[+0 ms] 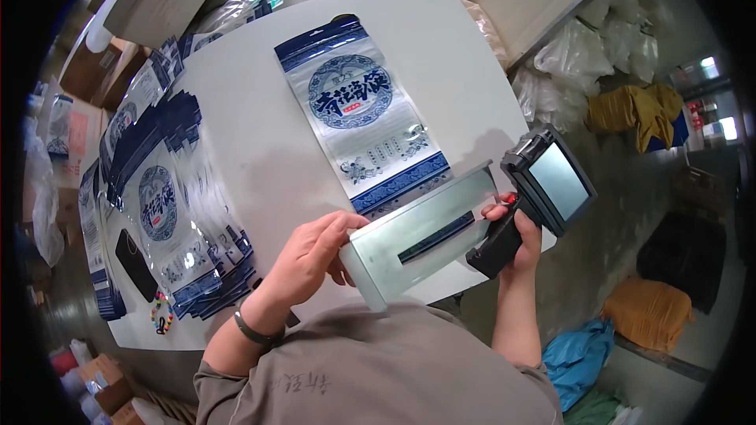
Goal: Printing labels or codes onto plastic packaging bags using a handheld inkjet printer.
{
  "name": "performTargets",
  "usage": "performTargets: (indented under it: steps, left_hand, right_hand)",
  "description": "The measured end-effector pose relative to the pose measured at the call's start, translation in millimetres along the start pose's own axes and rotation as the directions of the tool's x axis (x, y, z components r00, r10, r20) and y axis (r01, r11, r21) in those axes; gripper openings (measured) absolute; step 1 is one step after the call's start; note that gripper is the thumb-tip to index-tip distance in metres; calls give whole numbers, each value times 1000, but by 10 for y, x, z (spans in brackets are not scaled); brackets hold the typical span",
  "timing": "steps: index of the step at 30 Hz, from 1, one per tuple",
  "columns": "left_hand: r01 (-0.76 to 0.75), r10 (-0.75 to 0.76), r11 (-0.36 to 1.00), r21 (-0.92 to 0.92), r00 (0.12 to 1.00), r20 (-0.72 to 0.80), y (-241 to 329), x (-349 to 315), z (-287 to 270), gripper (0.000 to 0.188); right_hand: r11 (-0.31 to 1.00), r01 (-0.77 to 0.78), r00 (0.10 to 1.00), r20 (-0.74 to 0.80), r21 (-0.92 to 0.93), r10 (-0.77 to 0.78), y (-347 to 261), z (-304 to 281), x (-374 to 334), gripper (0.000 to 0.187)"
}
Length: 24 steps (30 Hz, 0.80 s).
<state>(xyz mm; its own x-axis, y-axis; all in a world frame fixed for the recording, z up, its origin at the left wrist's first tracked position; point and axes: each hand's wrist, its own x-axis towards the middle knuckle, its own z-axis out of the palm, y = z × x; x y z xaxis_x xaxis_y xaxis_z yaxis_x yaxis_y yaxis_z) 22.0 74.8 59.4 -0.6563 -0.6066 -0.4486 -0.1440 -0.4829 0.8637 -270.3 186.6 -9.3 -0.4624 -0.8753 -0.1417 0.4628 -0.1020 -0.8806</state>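
Observation:
My right hand [516, 244] is closed round the grip of a black handheld printer [543, 177] with a lit, tilted screen, a fingertip beside its red button. Its lower end reaches over the right part of a silvery metal guide plate [378, 256] with a long slot. At the plate's left end, my left hand [319, 252] holds the edge with bent fingers; some of them are hidden. The plate covers the lower end of a flat blue-and-white plastic pouch [366, 110], whose dark blue band shows through the slot.
A thick fanned pile of matching pouches [169, 205] lies on the white table [248, 102] at the left. Near it are a black phone [135, 265] and a beaded strap [162, 315]. Cardboard boxes [153, 0] stand at the far left, and clear plastic bags [579, 59] at the right.

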Motion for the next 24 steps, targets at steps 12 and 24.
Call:
performTargets:
  steps: [12,24]
  left_hand:
    - [-366,541,816,447,757,-367,-183,493,-478,17]
    - [-163,475,821,548,727,-495,-116,885,-928,16]
  right_hand:
    - [999,10,1000,-23,-43,-11,27,79,-31,40]
    - [997,-74,997,-19,-2,74,-33,59,5,39]
